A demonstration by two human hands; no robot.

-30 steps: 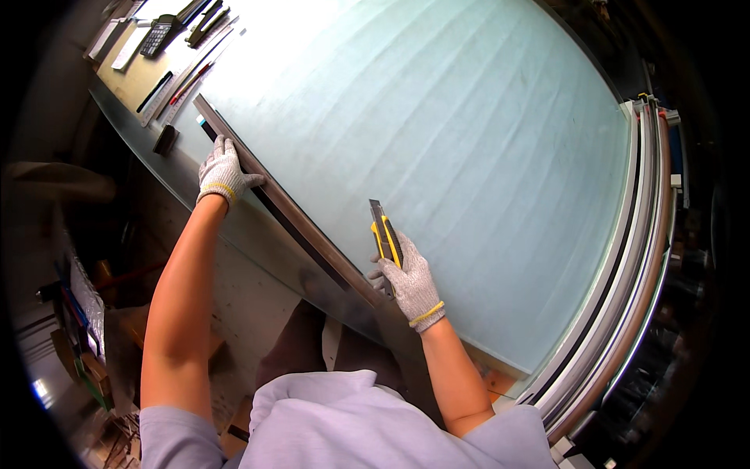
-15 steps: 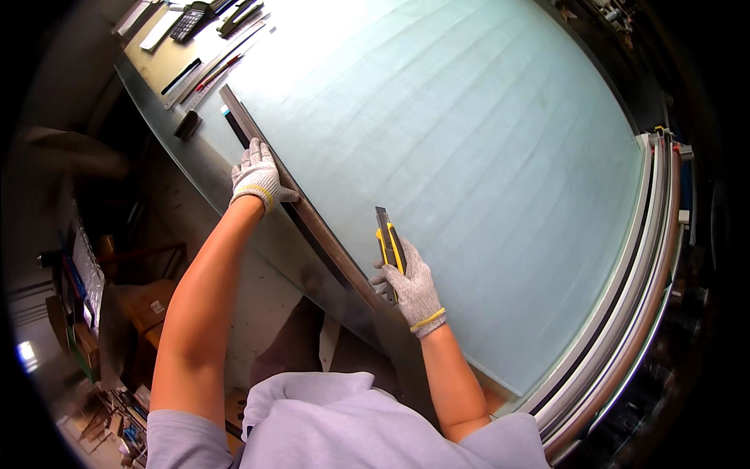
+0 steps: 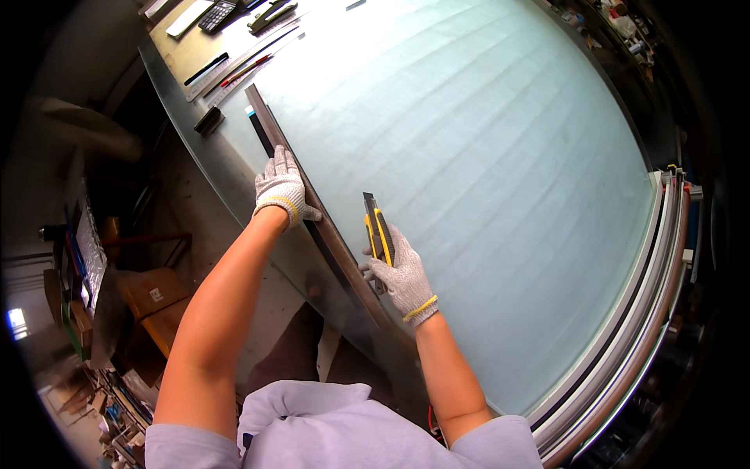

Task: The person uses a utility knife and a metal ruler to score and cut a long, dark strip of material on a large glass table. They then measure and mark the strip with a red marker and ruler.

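A long dark metal bar (image 3: pixel 332 234) lies along the left edge of a large translucent pale green sheet (image 3: pixel 484 187). On the bar rests my left hand (image 3: pixel 281 187), gloved, its fingers stretched forward and its thumb across to the other side. A black strip (image 3: pixel 259 133) with a light blue end shows beside the bar's far part. My right hand (image 3: pixel 404 273), also gloved, is closed around a yellow and black utility knife (image 3: pixel 380 234). The knife's dark blade points away from me, above the sheet and just right of the bar. Part of its grip is hidden by the fingers.
Far left on the table are a calculator (image 3: pixel 217 16), a black marker (image 3: pixel 206 69), a black block (image 3: pixel 208 120), a red pencil (image 3: pixel 246 70) and several rulers. Long metal profiles (image 3: pixel 617 375) run along the right edge. A cardboard box (image 3: pixel 156 301) stands at lower left.
The knife and right hand have shifted slightly left and away from me, nearer the bar. The whole view has turned a little, while my left hand stays on the bar.
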